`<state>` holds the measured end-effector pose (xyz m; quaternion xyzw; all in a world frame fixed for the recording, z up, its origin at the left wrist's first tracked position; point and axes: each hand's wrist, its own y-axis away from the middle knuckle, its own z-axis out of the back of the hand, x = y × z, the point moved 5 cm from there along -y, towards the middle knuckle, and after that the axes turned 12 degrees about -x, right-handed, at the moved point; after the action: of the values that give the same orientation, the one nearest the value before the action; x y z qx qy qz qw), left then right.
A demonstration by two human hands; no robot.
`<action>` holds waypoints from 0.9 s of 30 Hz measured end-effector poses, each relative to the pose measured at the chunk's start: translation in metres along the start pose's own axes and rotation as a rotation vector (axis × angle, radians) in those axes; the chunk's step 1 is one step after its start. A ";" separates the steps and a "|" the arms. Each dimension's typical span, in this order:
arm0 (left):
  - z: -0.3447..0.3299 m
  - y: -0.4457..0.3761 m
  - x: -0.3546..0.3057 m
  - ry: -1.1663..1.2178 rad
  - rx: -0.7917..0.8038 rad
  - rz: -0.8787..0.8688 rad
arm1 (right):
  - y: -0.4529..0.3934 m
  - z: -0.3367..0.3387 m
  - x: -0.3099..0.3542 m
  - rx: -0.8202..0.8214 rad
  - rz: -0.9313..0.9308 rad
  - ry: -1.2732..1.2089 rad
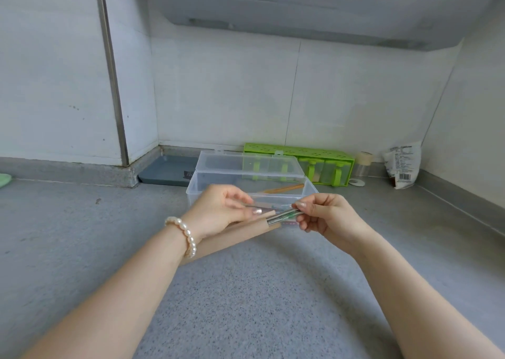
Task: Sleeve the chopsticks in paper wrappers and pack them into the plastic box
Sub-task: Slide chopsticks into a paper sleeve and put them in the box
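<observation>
Just in front of the clear plastic box (196,186), lid up, on the gray desk (246,290): left grip (218,211) pinching a brown paper wrapper (232,240), right grip (325,215) pinching silvery chopsticks (282,216) with greenish tops, tips tucked into the wrapper mouth. Inside the box, one more brown sleeve (284,188).

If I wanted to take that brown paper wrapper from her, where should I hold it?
Probably the free tail of the paper wrapper, coming from the left, under her left hand. That end hangs clear, while the open end is taken up by her fingers and the chopsticks held by her right hand.
</observation>
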<state>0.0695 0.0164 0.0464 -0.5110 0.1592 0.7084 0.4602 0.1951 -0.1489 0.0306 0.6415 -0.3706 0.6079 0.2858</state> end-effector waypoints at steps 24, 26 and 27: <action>0.036 0.010 0.018 -0.518 -0.141 -0.166 | -0.011 0.032 0.044 -0.602 -0.131 0.352; 0.039 0.019 0.018 -0.510 -0.111 -0.164 | -0.005 0.021 0.043 -0.553 -0.134 0.382; 0.041 0.023 0.017 -0.513 -0.100 -0.168 | -0.001 0.015 0.041 -0.533 -0.139 0.397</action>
<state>0.0265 0.0411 0.0431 -0.3485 -0.0408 0.7810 0.5167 0.2042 -0.1661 0.0698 0.4369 -0.4090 0.5817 0.5509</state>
